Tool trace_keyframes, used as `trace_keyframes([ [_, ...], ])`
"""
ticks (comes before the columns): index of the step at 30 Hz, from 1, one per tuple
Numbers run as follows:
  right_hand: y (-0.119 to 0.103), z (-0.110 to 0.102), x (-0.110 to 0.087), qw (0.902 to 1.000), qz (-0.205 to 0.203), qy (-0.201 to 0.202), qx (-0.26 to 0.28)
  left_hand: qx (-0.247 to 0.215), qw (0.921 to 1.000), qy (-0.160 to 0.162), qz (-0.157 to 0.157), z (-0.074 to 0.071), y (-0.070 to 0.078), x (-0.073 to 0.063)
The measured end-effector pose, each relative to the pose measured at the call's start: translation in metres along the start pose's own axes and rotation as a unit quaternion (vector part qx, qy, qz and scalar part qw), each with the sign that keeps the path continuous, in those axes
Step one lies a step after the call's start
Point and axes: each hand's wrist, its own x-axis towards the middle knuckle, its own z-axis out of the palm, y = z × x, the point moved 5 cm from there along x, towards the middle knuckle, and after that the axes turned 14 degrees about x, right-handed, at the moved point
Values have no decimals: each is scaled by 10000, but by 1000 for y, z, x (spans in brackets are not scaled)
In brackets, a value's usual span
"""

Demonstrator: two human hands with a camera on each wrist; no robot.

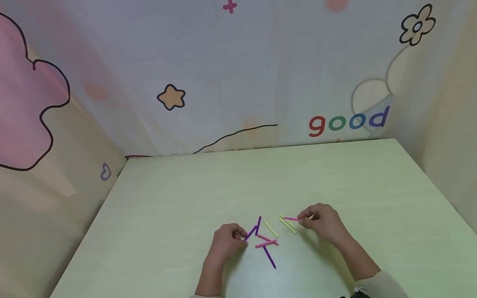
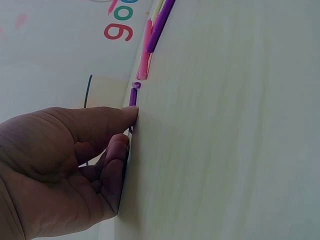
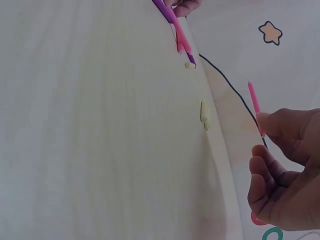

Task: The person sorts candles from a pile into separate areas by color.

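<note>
In the head view my left hand [image 1: 227, 240] pinches the near end of a thin purple stick [image 1: 251, 232] low over the table. The left wrist view shows the thumb of my left hand [image 2: 70, 160] against that purple stick [image 2: 133, 96]. My right hand [image 1: 324, 222] holds a pink stick [image 1: 290, 218] by one end, its free end over two yellow-green sticks [image 1: 289, 226]. In the right wrist view the pink stick [image 3: 253, 97] rises clear of the table between thumb and fingertips of my right hand [image 3: 290, 165].
Between the hands lie two crossed pink sticks [image 1: 266, 244], a purple stick [image 1: 270, 258] below them, another purple stick [image 1: 259, 223] above and a single yellow-green stick [image 1: 271, 229]. The pale table [image 1: 164, 193] meets printed cloth [image 1: 226, 77] at the back and sides.
</note>
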Motion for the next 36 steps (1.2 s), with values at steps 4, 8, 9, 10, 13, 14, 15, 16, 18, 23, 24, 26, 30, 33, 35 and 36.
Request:
trace_keyframes([
  [4, 2, -3, 13, 10000, -50, 10, 24, -34, 10000, -44, 6, 0, 0, 0],
  [8, 3, -5, 25, 9998, -129, 51, 150, -3, 10000, -58, -19, 1, -1, 0],
  [9, 4, -6, 28, 9997, -169, 58, 168, 0, 10000, -58, -23, 1, -2, 0],
  [10, 5, -6, 30, 9996, -200, 60, 203, -6, 10000, -72, -34, 2, -2, 0],
  [13, 8, -8, 39, 9993, -243, 75, 280, 0, 10000, -88, -34, 3, -3, 0],
  [14, 8, -8, 43, 9992, -250, 70, 293, 10, 10000, -76, -38, 3, -4, 0],
  [15, 9, -8, 46, 9992, -256, 71, 284, 22, 10000, -62, -33, 3, -4, 0],
  [16, 8, -8, 49, 9992, -252, 64, 309, 36, 10000, -50, -39, 2, -4, 0],
  [18, 8, -7, 56, 9992, -250, 91, 296, 35, 10000, -28, -49, 2, -4, 0],
  [23, 10, -6, 69, 9993, -202, 141, 273, -48, 9999, -87, -123, 3, -4, -1],
  [24, 10, -5, 72, 9993, -185, 138, 294, -69, 9999, -78, -113, 3, -4, -1],
  [26, 9, -3, 78, 9991, -157, 118, 368, -72, 9998, -61, -145, 2, -4, -1],
  [30, 9, 3, 90, 9982, -102, 193, 552, -63, 9998, 18, -183, 0, -3, 0],
  [33, 12, 6, 100, 9979, -58, 298, 565, -40, 9997, -3, -253, -1, -3, 2],
  [35, 15, 6, 106, 9977, 0, 429, 516, -48, 9996, -55, -277, 0, -3, 3],
  [36, 16, 7, 108, 9974, 36, 521, 491, -50, 9996, -71, -275, 0, -2, 3],
])
